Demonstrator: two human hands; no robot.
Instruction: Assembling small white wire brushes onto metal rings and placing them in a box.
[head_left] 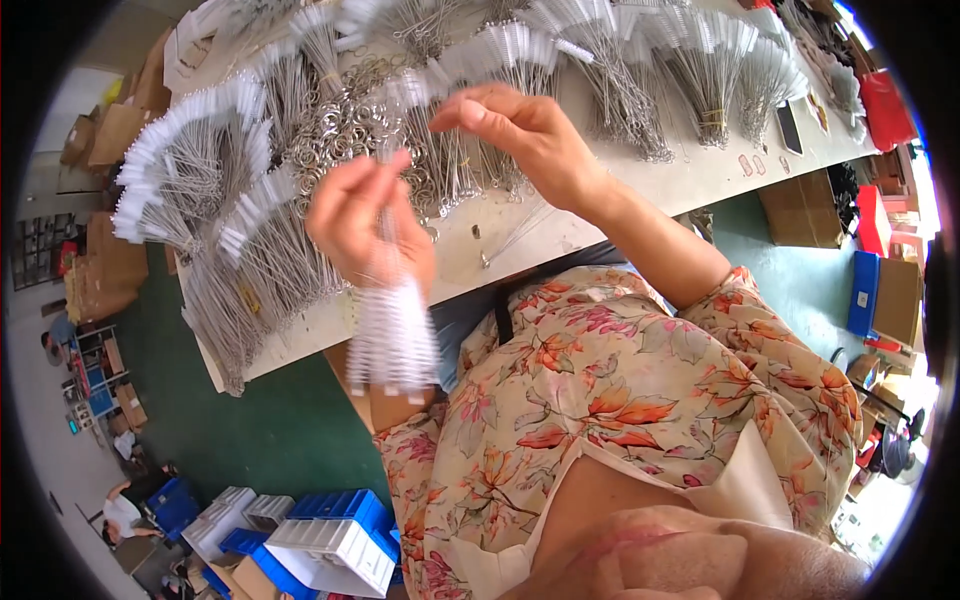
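Note:
My left hand (365,215) is closed around the wire stems of a bundle of cleaning brushes (395,340). Their white bristle ends hang down over my left wrist, smeared by motion. The thumb and finger of that hand meet near a heap of metal rings (345,130) on the table; whether a ring is between them is too blurred to tell. Over the table, to the right of the heap, my right hand (535,140) has its fingers stretched toward the left hand, thumb apart, with nothing visible in them.
Bundles of white-bristled wire brushes (190,165) cover much of the pale table (560,235), with more bundles (710,70) at the far right. A few loose brushes lie near the front edge. Cardboard boxes (800,210) stand at the right; blue and white crates (335,550) at lower left.

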